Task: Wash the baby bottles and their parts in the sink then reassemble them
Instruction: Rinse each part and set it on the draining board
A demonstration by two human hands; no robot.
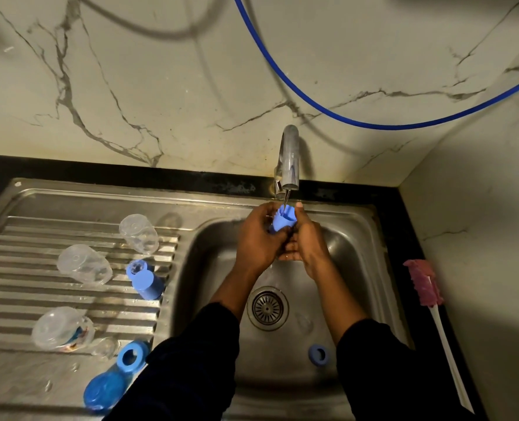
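On the draining board (15,375) at the sink's left edge, a clear bottle (60,329) lay on its side near the front, its coloured print too blurred to read. Two more clear bottles (83,264) (138,233) lay behind it, with a blue cap (145,281) just beside them. A blue ring (130,355) and a blue lid (103,388) sat at the board's front right corner. Over the basin (358,253), under the tap (290,159) and its thin stream, the left hand (256,238) curled its fingers round a pale blue cup-shaped part (282,221). The right hand (308,241) gripped its other side, thumb raised. A second ring (319,354) lay at the basin's front. A pink brush (423,282) lay on the right edge.
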